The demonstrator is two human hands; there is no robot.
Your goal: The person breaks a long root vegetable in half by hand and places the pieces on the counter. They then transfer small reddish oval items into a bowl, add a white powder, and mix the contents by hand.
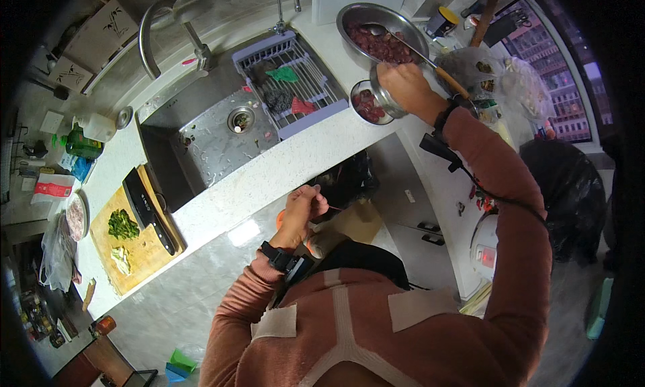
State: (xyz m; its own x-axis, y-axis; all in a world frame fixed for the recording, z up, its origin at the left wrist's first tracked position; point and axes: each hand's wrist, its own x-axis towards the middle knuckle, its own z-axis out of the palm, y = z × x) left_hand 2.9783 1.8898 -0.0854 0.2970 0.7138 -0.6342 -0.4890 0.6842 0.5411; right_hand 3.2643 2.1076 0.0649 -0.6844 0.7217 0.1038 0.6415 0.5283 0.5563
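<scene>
At the right end of the white counter, my right hand (411, 90) is closed on a small steel bowl (388, 98), held tilted. Right against it is a small round bowl with dark red meat pieces (367, 107); where one ends and the other begins is partly hidden. Just beyond stands a large steel bowl (347, 19) of dark red meat, with a wooden-handled spoon (447, 79) leaning across its rim. My left hand (302, 211) hovers in front of the counter near a black bin bag (356, 179), fingers curled in and nothing visible in them.
A steel sink (213, 135) with a grey drain rack (316, 121) lies left of the bowls. Further left, a cutting board (107, 216) bears chopped greens (123, 224), pale slices (121, 259) and a black-handled knife (151, 209). Clear plastic bags (497, 74) crowd the right side.
</scene>
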